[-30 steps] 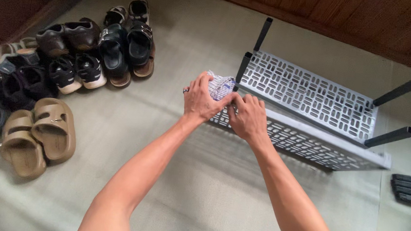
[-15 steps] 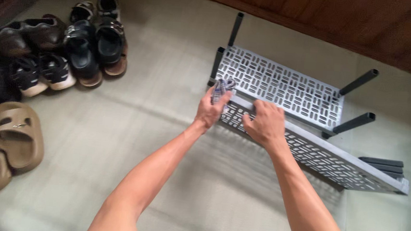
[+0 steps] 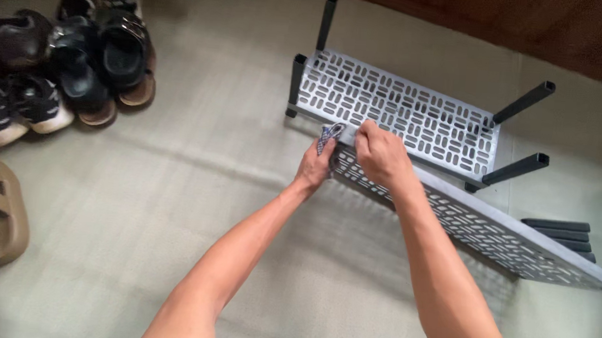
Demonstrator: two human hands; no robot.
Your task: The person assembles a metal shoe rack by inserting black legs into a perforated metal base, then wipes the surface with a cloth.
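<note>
So, two perforated grey shelf panels (image 3: pixel 396 116) lie on the floor (image 3: pixel 136 200), four black legs (image 3: pixel 524 103) sticking up. Left hand (image 3: pixel 315 166) pinches a small patterned cloth (image 3: pixel 329 136) at the panel's edge; right hand (image 3: pixel 380 153) presses closed just beside it.

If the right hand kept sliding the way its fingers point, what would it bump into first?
Probably the grey slotted shelf panel. The right hand points up and away across it, fingertips already at its near edge. Beyond lies the black post, though depth is hard to judge.
</note>
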